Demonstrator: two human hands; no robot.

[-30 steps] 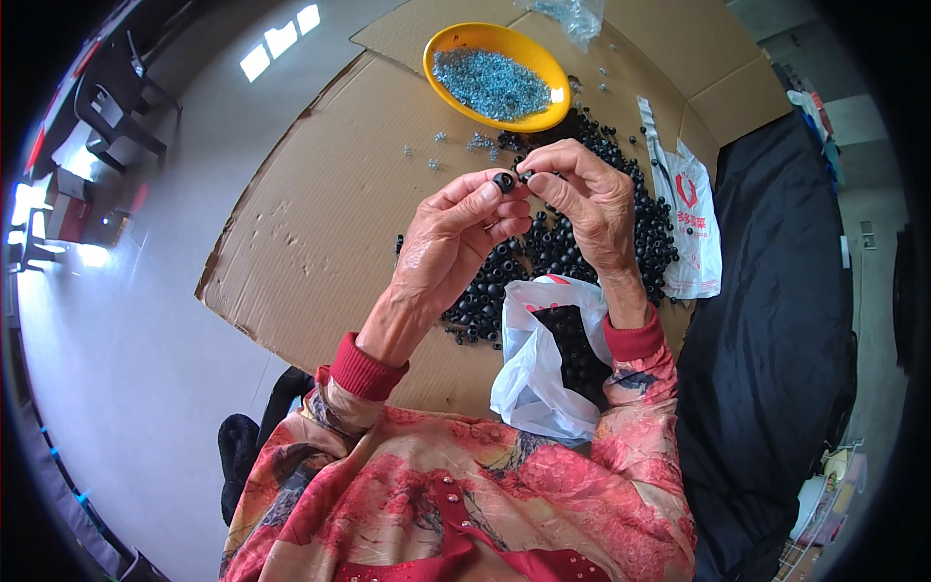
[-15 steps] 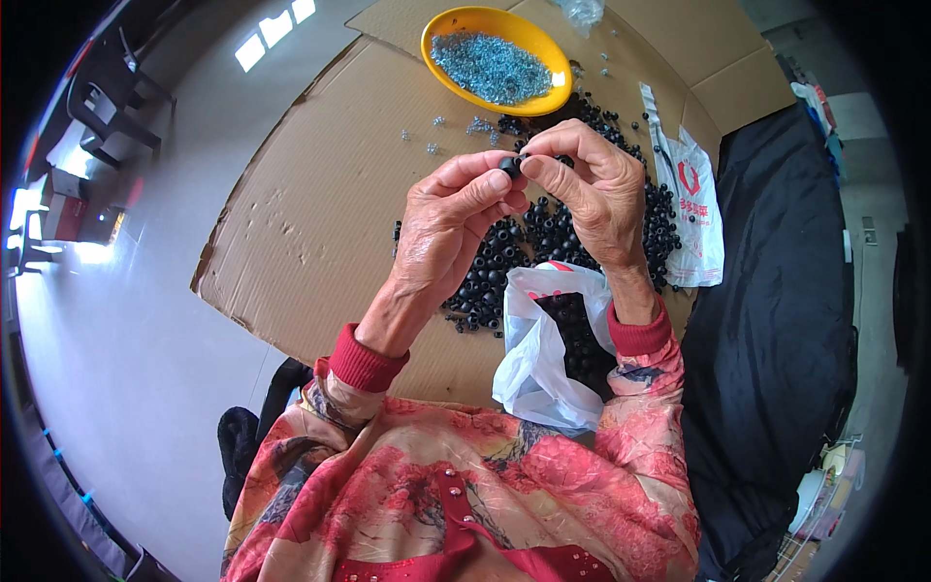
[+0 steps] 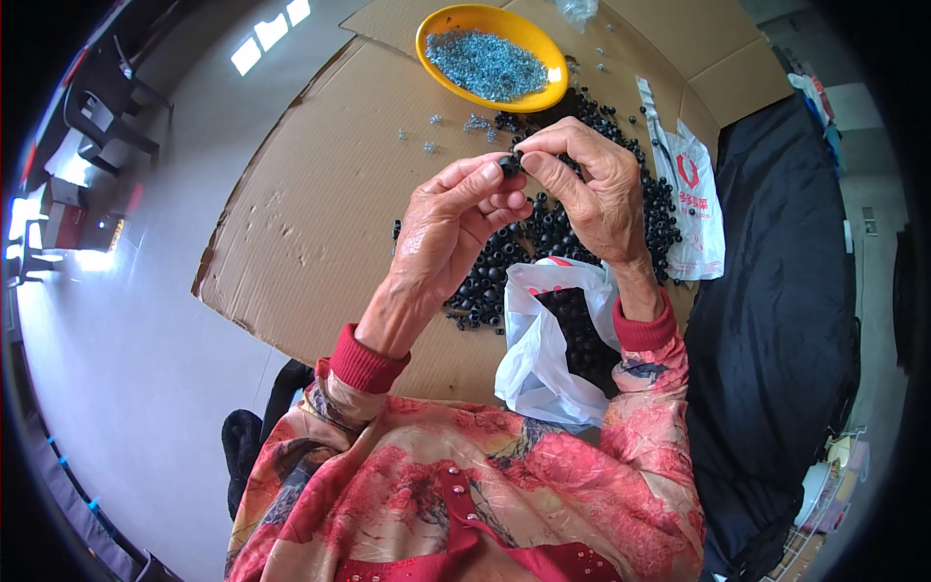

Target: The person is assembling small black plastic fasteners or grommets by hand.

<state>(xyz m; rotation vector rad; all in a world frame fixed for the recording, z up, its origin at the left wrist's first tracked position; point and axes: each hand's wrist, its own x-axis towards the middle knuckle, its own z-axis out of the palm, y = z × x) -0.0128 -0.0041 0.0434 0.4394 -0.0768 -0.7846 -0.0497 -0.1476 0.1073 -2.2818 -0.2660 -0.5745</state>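
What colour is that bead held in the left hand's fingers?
The bead is plain black; the head view, the only one, shows it.

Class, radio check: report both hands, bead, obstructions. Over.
Left hand pinching black bead. Right hand at its right side, hold unclear. Fingertips partly cover bead.

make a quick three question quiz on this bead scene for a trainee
1. Which holds the pile of small blue pieces?
A) white bag
B) yellow bowl
C) black cloth

2. True or false: the left hand pinches a black bead.

3. Fill in: the loose black beads lie spread on ____.

Key: 1. B; 2. True; 3. cardboard
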